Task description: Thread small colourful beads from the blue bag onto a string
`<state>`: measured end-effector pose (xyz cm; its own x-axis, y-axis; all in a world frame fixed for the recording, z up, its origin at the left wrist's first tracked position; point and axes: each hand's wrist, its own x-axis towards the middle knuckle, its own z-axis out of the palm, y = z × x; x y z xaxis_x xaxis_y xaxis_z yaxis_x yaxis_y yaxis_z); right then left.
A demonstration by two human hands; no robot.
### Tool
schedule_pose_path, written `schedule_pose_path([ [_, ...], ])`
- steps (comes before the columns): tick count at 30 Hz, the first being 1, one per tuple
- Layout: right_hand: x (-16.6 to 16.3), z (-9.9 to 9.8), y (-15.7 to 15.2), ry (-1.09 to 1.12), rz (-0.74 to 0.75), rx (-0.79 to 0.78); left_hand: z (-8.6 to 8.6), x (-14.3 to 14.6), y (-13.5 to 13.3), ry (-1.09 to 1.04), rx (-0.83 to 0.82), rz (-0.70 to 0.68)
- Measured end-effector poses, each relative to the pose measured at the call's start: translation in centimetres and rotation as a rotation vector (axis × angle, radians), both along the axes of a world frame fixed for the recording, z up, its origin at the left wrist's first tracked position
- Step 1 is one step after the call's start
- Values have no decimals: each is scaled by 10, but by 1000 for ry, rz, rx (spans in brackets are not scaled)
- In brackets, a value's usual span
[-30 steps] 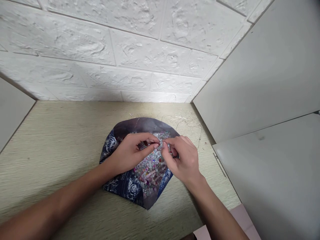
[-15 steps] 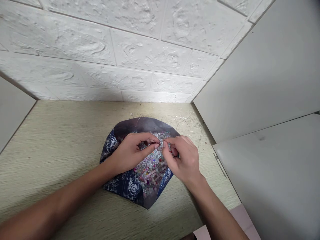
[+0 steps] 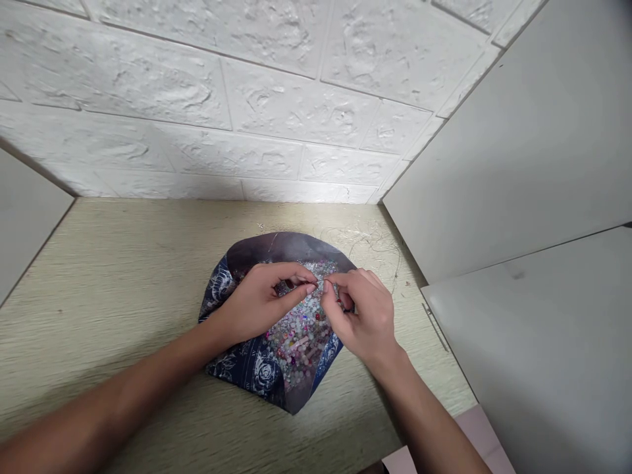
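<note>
A dark blue cloth (image 3: pixel 266 372) with a white rose print lies on the table, its edges folded up around a spread of small mixed beads (image 3: pixel 301 336). Over the beads, my left hand (image 3: pixel 261 296) pinches thumb and forefinger together. Facing it from the right, my right hand (image 3: pixel 363 306) is closed in a pinch too. The two sets of fingertips nearly meet. Whatever sits between them is too small to make out. My left hand and wrist hide part of the cloth and the beads.
Loose tangled thread (image 3: pixel 375 240) lies on the pale wooden table (image 3: pixel 123 263) behind my right hand. A white brick-patterned wall (image 3: pixel 266 118) closes off the back. Grey panels (image 3: pixel 518 164) stand on the right, and a thin metal piece (image 3: pixel 435 326) lies along that edge.
Both hands keep the same pinched pose over the beads. The view has shifted very slightly; nothing else has visibly moved.
</note>
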<state>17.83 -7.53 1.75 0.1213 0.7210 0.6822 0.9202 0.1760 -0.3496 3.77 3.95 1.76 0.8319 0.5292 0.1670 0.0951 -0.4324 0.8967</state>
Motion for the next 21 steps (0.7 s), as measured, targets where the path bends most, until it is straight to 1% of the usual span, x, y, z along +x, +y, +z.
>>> schedule_pose_path([
  [13,1,-1,-1,-12,-6,-21,-3,3,0,10,-12,8],
  [21,-1,0,0,-32,-11,-53,-3,1,0,-23,-5,15],
])
